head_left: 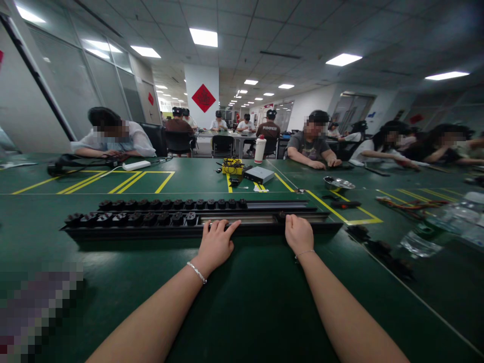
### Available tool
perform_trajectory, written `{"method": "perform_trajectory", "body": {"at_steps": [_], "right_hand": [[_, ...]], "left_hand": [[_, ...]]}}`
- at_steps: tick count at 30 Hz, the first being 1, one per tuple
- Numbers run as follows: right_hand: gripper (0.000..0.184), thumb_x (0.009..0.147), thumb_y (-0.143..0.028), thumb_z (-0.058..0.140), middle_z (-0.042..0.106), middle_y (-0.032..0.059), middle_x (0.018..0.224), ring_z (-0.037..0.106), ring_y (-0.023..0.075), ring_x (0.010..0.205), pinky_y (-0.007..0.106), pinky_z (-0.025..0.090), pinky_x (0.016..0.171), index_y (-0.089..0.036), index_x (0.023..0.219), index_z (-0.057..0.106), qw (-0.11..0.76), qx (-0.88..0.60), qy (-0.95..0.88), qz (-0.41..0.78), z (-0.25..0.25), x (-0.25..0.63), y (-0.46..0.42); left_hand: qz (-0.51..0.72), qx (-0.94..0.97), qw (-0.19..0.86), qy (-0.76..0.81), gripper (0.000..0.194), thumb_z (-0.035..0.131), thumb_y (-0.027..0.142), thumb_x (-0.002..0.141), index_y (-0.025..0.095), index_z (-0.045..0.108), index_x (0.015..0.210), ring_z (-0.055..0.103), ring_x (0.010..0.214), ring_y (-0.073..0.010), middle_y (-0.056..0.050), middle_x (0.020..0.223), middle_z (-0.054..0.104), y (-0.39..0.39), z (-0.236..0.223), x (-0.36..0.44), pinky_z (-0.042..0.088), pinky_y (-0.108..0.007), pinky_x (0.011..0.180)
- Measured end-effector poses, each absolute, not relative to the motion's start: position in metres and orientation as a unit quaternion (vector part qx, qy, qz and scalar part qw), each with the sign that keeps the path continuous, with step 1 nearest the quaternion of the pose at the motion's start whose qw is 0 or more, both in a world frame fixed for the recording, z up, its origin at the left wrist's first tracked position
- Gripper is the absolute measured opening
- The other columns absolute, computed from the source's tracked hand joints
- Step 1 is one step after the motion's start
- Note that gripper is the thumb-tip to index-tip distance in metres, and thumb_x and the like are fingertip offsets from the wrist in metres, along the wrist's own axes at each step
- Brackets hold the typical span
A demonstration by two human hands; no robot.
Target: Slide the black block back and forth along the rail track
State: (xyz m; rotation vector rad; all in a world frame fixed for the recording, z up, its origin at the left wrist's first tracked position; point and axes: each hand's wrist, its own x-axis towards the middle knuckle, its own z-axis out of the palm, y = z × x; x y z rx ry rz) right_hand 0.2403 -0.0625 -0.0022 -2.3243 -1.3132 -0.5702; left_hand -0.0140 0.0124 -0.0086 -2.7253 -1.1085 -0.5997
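Across the green table in front of me lie two long black metal rails, one behind the other. The near rail (124, 235) carries a row of black socket modules (164, 219) in its left part, and its channel lies bare farther right. More black modules line the far rail (278, 205). My left hand (217, 244) rests on the near rail's front edge, fingers spread, just right of the last module in the row. Toward the rail's right end, my right hand (299, 235) is closed around a black socket module (282, 217) at the channel; its fingertips are partly hidden.
Several loose black parts (381, 249) lie to the right, near a clear plastic bottle (423, 237). Farther back are a metal bowl (339, 183), a grey box (258, 174), a yellow basket (233, 165) and a white bottle (260, 149). Other people sit across the table.
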Motion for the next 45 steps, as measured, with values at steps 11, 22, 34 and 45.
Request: {"method": "perform_trajectory", "body": {"at_steps": [11, 22, 34, 45], "right_hand": [[0.038, 0.094, -0.031, 0.031, 0.061, 0.0059, 0.069, 0.052, 0.0168, 0.069, 0.029, 0.027, 0.066, -0.018, 0.067, 0.053, 0.217, -0.834, -0.470, -0.192, 0.0000, 0.2388, -0.0640], [0.041, 0.094, -0.032, 0.030, 0.061, 0.0071, 0.069, 0.052, 0.0170, 0.068, 0.030, 0.028, 0.067, -0.017, 0.068, 0.058, 0.220, -0.838, -0.458, -0.197, 0.0003, 0.2410, -0.0643], [0.045, 0.095, -0.032, 0.027, 0.064, 0.0085, 0.072, 0.053, 0.0173, 0.070, 0.030, 0.029, 0.069, -0.016, 0.072, 0.062, 0.228, -0.838, -0.450, -0.209, -0.0007, 0.2409, -0.0641], [0.046, 0.094, -0.031, 0.025, 0.063, 0.0090, 0.069, 0.054, 0.0181, 0.069, 0.031, 0.031, 0.070, -0.017, 0.070, 0.061, 0.240, -0.836, -0.451, -0.202, -0.0029, 0.2434, -0.0637]], "left_hand": [[-0.192, -0.905, 0.065, -0.374, 0.062, 0.051, 0.023, 0.079, 0.036, 0.035, 0.138, 0.046, 0.115, -0.0251, -0.005, 0.126, 0.053, 0.0117, -0.0070, -0.0138, 0.024, -0.047, 0.103], [-0.190, -0.907, 0.066, -0.370, 0.062, 0.051, 0.023, 0.079, 0.036, 0.035, 0.138, 0.046, 0.115, -0.0251, -0.005, 0.126, 0.053, 0.0113, -0.0060, -0.0140, 0.024, -0.047, 0.103], [-0.197, -0.906, 0.065, -0.369, 0.062, 0.051, 0.022, 0.079, 0.036, 0.036, 0.137, 0.046, 0.113, -0.0250, -0.005, 0.125, 0.053, 0.0111, -0.0064, -0.0143, 0.024, -0.046, 0.102], [-0.188, -0.905, 0.062, -0.375, 0.062, 0.051, 0.022, 0.079, 0.036, 0.036, 0.137, 0.046, 0.114, -0.0249, -0.005, 0.126, 0.053, 0.0102, -0.0048, -0.0137, 0.023, -0.046, 0.103]]}}
